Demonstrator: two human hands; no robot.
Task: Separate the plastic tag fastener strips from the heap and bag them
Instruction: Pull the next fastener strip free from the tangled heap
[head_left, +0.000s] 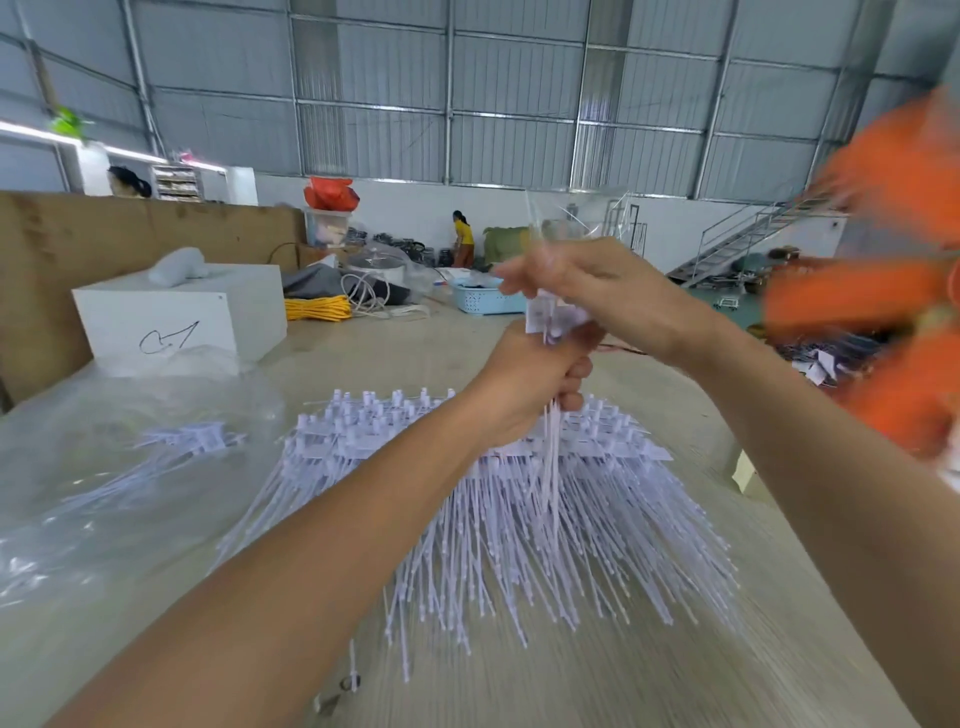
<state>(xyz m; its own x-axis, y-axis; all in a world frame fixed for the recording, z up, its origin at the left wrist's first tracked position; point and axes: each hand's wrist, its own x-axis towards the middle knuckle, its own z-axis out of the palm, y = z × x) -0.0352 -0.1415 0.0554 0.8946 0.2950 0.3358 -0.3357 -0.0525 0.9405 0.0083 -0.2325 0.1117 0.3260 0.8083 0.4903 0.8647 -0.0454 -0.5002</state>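
Observation:
A heap of white plastic tag fastener strips (498, 519) lies fanned out on the beige table (649, 675). Above its far edge my left hand (524, 387) grips a bundle of strips (551, 457) that hangs down from my fist. My right hand (582, 283) pinches a clear plastic bag (576, 215) over the bundle's top, where the white heads (550, 314) show. On the left lies a bagged bundle of strips (171, 452) among clear plastic.
Crumpled clear plastic bags (104, 467) cover the table's left side. A white box (182, 312) stands behind them, with brown cardboard (130, 228) beyond. A blurred orange shape (893, 291) fills the right edge. A person in yellow (462, 239) stands far back.

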